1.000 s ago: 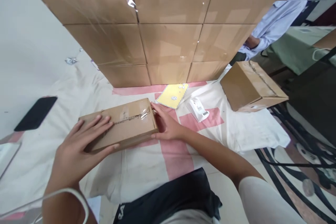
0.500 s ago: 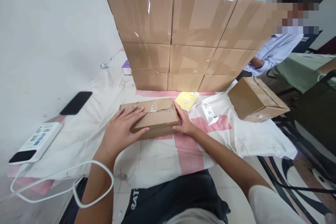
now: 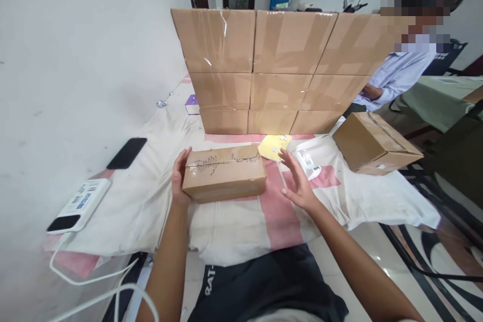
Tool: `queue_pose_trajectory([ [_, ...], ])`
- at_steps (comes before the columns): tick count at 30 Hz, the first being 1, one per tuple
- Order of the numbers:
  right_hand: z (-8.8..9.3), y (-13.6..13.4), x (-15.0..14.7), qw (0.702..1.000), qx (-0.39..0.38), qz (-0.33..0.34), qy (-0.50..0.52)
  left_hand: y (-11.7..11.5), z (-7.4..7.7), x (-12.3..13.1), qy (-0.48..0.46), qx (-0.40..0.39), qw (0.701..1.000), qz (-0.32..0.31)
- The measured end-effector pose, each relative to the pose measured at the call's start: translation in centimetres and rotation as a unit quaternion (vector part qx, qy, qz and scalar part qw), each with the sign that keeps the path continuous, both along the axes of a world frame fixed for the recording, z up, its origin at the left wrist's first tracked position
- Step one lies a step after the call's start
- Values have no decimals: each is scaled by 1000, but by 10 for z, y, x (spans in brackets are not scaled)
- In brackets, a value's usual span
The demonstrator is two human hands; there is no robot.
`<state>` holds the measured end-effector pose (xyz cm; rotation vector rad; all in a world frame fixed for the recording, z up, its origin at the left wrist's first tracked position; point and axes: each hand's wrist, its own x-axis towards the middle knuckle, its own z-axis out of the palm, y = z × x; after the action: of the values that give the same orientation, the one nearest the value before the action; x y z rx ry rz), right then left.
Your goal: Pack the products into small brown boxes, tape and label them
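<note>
A closed cardboard box [image 3: 225, 188] with dark scribbles along its top seam lies on the cloth-covered table in front of me. My left hand [image 3: 181, 176] rests against the box's left end, its fingers stretched along that side rather than wrapped round it. Off the right end, with a gap between, my right hand [image 3: 297, 181] is held up with fingers apart and nothing in them. Just beyond that hand are a yellow sheet [image 3: 269, 147] with small white shapes and a white tape dispenser-like object [image 3: 309, 165].
A wall of stacked cardboard boxes [image 3: 281, 91] stands at the back of the table. Another carton [image 3: 368, 146] sits at the right edge. Along the left are a black phone [image 3: 127, 153], a white power strip-like device [image 3: 81, 206] with a cable, and a purple box [image 3: 192, 104]. A person [image 3: 403, 68] sits behind, right.
My left hand has slid from the box's top to its left end. My right hand has let go of the right end and moved away rightward. The box looks slightly turned.
</note>
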<state>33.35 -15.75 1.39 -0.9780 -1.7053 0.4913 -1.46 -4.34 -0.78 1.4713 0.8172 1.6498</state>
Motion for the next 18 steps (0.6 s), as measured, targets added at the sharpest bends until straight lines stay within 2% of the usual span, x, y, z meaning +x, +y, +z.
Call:
queue_pose_trajectory([
  [3, -7, -24, 16, 996, -11, -89, 7, -3, -16, 2, 6, -55, 997, -59],
  [5, -12, -29, 19, 995, -31, -99, 14, -4, -21, -1, 6, -57, 995, -77],
  [8, -12, -13, 6, 998, -63, -13, 16, -3, -25, -7, 8, -57, 995, -84],
  [11, 0, 18, -15, 994, -87, 63, 5, 0, -25, -11, 17, -67, 994, -87],
  [15, 20, 49, -30, 991, -80, 88, -59, 0, -23, -10, -50, -81, 990, -100],
  [18, 26, 55, -32, 994, -33, 70, -79, -3, -23, -7, -95, -83, 984, -123],
])
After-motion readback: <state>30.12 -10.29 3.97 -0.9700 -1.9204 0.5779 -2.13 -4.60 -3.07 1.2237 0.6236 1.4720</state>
